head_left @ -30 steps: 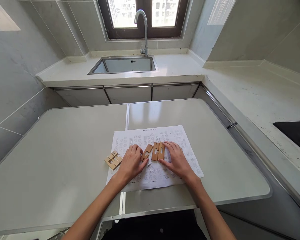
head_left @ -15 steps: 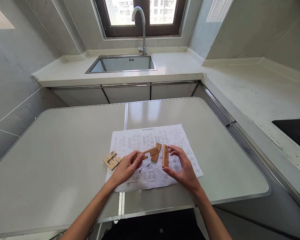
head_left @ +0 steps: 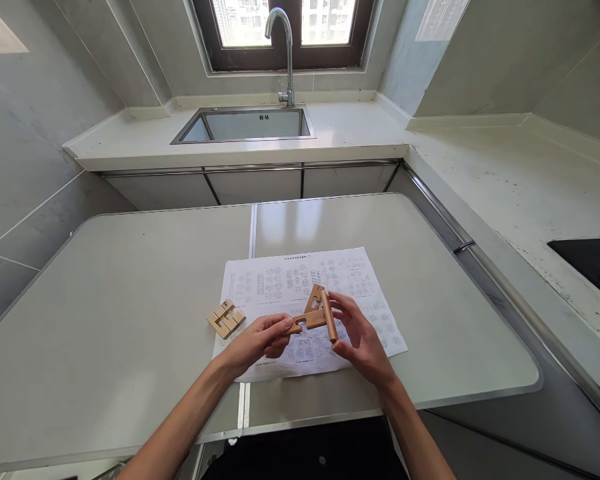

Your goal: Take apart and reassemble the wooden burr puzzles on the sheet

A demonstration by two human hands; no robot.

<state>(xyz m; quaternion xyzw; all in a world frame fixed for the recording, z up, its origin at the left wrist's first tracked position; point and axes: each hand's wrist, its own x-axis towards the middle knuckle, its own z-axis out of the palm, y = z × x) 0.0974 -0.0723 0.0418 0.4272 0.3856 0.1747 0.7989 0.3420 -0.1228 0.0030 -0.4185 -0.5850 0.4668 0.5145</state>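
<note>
My left hand [head_left: 266,335] pinches the left end of a notched wooden piece [head_left: 314,319]. That piece's right end meets a long wooden bar [head_left: 329,316], which my right hand [head_left: 359,331] holds upright between thumb and fingers. Whether the notched piece passes into the bar is too small to tell. Just behind them a third wooden piece [head_left: 314,298] with a cutout lies on the printed sheet [head_left: 260,283]. To the left, light wooden pieces [head_left: 225,320] rest in a group at the sheet's left edge.
The sheet lies on a pale folding table [head_left: 130,320] with a metal seam. Beyond it are a white counter [head_left: 355,123], a sink [head_left: 254,125] and a faucet [head_left: 289,60]. A black hob [head_left: 593,263] sits at the right.
My left hand has turned its notched piece level and brought its right end against the bar. The bar in my right hand has rotated and tilted slightly.
</note>
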